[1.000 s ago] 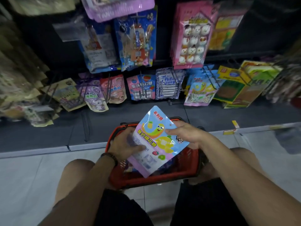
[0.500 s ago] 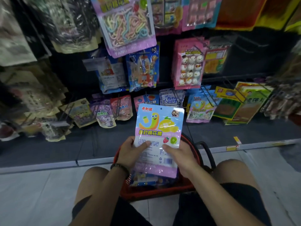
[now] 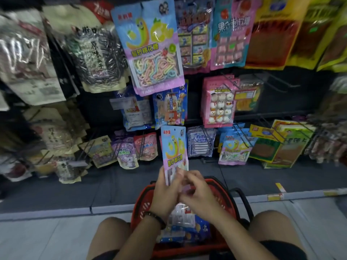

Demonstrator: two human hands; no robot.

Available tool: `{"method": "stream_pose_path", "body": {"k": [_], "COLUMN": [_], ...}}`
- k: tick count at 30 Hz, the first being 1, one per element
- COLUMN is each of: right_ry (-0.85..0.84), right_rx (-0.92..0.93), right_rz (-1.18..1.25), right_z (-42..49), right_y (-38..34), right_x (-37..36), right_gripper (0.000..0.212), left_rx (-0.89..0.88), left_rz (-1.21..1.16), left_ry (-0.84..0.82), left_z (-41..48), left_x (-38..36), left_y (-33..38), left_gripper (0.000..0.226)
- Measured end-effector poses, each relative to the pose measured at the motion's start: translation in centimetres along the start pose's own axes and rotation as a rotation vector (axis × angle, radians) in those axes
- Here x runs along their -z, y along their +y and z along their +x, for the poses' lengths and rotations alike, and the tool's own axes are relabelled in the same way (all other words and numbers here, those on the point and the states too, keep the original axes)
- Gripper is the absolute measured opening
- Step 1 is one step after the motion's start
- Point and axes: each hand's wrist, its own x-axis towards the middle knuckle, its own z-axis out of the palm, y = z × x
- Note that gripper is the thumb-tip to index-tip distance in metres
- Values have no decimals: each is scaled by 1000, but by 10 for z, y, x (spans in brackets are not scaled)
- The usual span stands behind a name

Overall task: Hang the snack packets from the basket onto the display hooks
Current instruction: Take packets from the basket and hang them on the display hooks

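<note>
Left hand (image 3: 165, 186) and right hand (image 3: 198, 193), fingers curled, grip the upright snack packet (image 3: 173, 147).

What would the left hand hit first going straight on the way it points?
Probably the blue hanging packet directly above: the marshmallow packet the left hand grips would reach it first. Depth is unclear; the lower-row hooks might come sooner.

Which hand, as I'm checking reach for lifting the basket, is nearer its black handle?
Right. The right hand sits just left of the black handle, over the basket; the left hand is farther left, beyond the packet both hold.
</note>
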Motion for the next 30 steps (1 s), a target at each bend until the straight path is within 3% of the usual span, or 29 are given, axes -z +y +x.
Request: {"method": "stream_pose_path", "body": {"k": [2, 4, 7, 12, 14, 22, 30], "right_ry": [-16, 142, 346, 262, 278, 181, 239], "right_rx": [13, 41, 16, -41, -19, 21, 124], "right_rz": [-23, -64, -59, 206, 257, 158, 78], "right_z": [5, 14, 36, 62, 68, 85, 123], "right_y": [-3, -9, -18, -47, -57, -82, -150], "right_x": [9, 21, 46, 69, 70, 65, 78], "right_gripper": [53, 41, 39, 22, 17, 17, 12], "left_rx": [-31, -6, 54, -8, -26, -99, -115], "left_rz": [31, 88, 122, 173, 144, 82, 150], "left_ry": [150, 218, 109, -54, -77, 88, 60], "left_z": [4, 8, 14, 26, 33, 61, 72], "left_x": [6, 14, 32, 48, 50, 44, 42], "left_y": [6, 12, 21, 39, 49, 105, 168], "left_gripper": [26, 13, 19, 39, 32, 25, 23]}}
